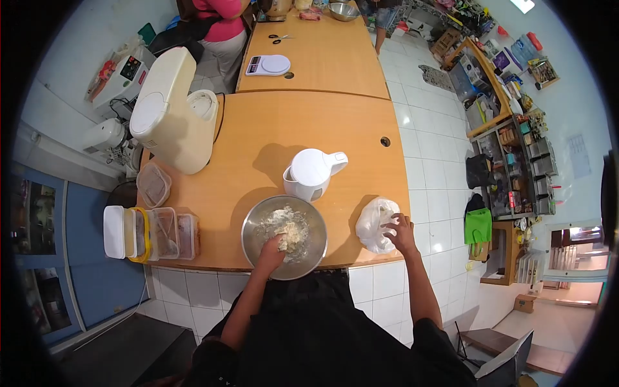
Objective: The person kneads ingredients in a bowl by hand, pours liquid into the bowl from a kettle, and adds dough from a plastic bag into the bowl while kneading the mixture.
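Observation:
A metal bowl [318, 233] at the table's front edge holds pale flour and crumbly dough [295, 233]. My left hand [271, 253] reaches into the bowl, its fingers down in the dough and partly hidden by it. At the front right lies a white plastic bag [370, 226]. My right hand [402, 235] is at the bag's right side, with its fingers apart and curved over it. Just behind the bowl stands a white jug [311, 169] with a lid, its handle pointing right.
To the left are a cream machine [171, 122], an open plastic tub [153, 185] and stacked containers [166, 235]. Farther back lie a scale [269, 65] and scissors [279, 39]. Another person [222, 48] stands at the back left.

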A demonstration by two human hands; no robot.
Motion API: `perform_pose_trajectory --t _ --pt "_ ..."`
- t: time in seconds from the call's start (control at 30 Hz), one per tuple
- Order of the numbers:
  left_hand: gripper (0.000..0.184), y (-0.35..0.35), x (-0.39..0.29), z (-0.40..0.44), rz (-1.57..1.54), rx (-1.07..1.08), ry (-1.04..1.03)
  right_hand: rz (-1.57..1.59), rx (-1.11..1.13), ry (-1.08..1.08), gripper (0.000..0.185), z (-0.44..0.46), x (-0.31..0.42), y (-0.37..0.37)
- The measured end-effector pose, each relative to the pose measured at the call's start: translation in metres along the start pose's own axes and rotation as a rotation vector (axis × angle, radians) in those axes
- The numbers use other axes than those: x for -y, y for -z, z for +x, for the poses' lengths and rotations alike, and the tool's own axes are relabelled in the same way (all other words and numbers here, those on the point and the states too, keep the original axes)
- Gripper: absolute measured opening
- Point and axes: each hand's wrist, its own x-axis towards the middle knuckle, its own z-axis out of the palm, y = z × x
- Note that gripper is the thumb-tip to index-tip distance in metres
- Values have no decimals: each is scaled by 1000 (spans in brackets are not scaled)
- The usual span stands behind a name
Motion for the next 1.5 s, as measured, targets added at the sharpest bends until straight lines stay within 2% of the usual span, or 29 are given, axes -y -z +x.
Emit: perform_pose_trajectory --t 0.13,0.27,0.47,0.6,0.73,0.83,0.93,1.2,1.27,1.37,1.47,1.5 --pt "50 -4 5 -2 20 -11 -6 69 -99 -5 11 3 -9 -19" --pt "50 3 -5 -6 -30 -28 1 128 -184 -40 7 -5 -10 -29" --pt "53 -5 14 -4 4 3 18 254 -359 -81 7 -7 7 3" --pt "54 -4 10 -7 10 -24 -55 297 -335 -133 7 -2 34 38" --pt "53 2 11 -8 -6 -32 -78 419 -370 -77 7 3 77 72" --pt "52 20 -13 -7 -37 -36 -133 480 -335 -74 12 8 123 93" --pt "54 32 -20 -6 -106 -42 -172 622 -295 48 16 15 161 88" --pt "55 59 -74 -11 -290 -94 -243 1034 66 -1 11 20 231 -3" --pt "53 57 -67 -13 -275 -86 -246 1141 112 -23 11 20 238 -18" --pt "54 52 -49 -16 -440 -54 -179 1227 136 -23 11 24 239 -36" --pt "55 55 -60 -21 -813 -9 -135 1261 163 -39 10 30 235 -42" --pt "55 53 -61 -21 -727 -43 -125 1272 182 -49 10 31 235 -42"
